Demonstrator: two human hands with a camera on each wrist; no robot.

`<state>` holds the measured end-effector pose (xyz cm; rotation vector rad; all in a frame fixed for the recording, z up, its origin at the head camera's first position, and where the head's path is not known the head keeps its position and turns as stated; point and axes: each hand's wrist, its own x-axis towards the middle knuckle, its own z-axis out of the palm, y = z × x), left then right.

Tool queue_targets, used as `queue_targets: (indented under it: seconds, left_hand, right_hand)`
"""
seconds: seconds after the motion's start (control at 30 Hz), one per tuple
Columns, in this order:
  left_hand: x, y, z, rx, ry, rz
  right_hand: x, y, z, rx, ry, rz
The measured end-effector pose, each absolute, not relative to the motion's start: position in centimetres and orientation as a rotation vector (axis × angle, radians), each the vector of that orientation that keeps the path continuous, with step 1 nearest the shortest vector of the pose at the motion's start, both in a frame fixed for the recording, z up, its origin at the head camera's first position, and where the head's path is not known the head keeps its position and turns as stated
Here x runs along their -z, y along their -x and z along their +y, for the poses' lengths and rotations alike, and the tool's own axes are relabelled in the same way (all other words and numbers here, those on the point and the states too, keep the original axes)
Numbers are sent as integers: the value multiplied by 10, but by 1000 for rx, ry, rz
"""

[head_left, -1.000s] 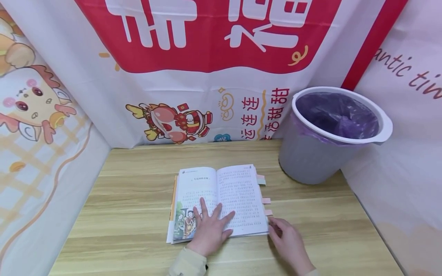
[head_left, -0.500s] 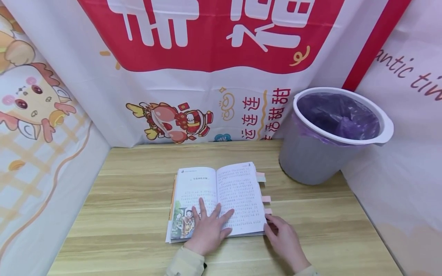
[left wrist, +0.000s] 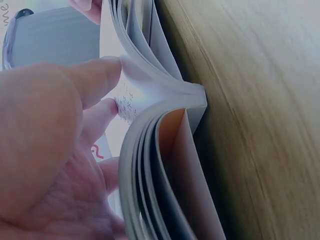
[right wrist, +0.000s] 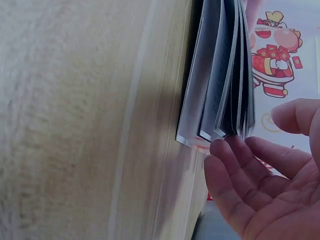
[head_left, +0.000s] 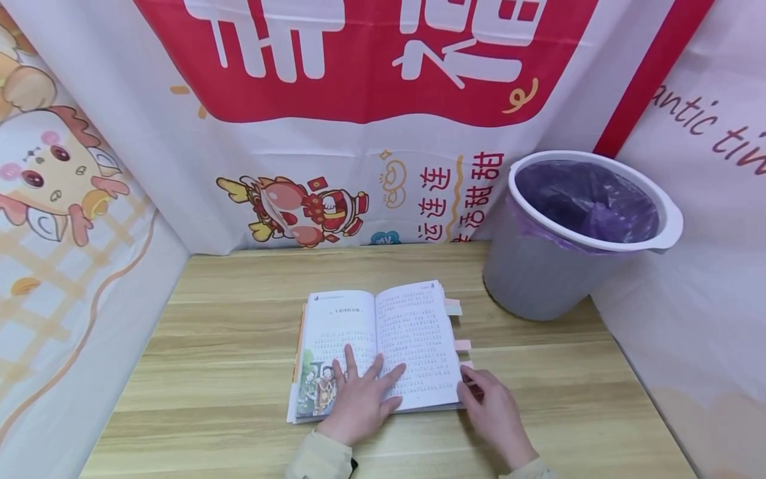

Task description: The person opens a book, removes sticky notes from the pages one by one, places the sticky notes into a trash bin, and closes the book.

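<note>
An open book (head_left: 413,319) lies on the wooden table, with printed text on both pages and a coloured picture at the lower left. Across its lower middle rests my left hand (head_left: 359,404), fingers spread over both pages. The left wrist view shows those fingertips (left wrist: 111,67) on the paper and the page stacks curving up from the spine. At the lower right corner is my right hand (head_left: 498,414). Its fingertips (right wrist: 220,147) touch the edges of the loosely fanned pages (right wrist: 235,100), while the thumb (right wrist: 290,115) stands apart from the paper.
Pink and pale sticky tabs (head_left: 463,345) stick out from the book's right side. A grey bin (head_left: 532,273) with a purple liner stands at the table's back right. Printed cloth hangs behind the wooden table (head_left: 239,332) and on both sides.
The right hand has shifted slightly left and up along the book's right edge. The right page's outer edge has lifted a little. The left hand stays on the pages.
</note>
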<state>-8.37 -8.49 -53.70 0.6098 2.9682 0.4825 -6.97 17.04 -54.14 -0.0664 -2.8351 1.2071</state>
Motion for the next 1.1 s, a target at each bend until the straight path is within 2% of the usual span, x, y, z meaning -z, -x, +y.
queue_targets:
  seconds: [0.7, 1.1]
  left_hand:
    - [542, 80, -89, -682, -642, 2866]
    - [546, 81, -92, -653, -632, 2840]
  right_hand:
    - [538, 73, 176, -1205, 8, -2682]
    - [544, 75, 173, -1306, 78, -2721]
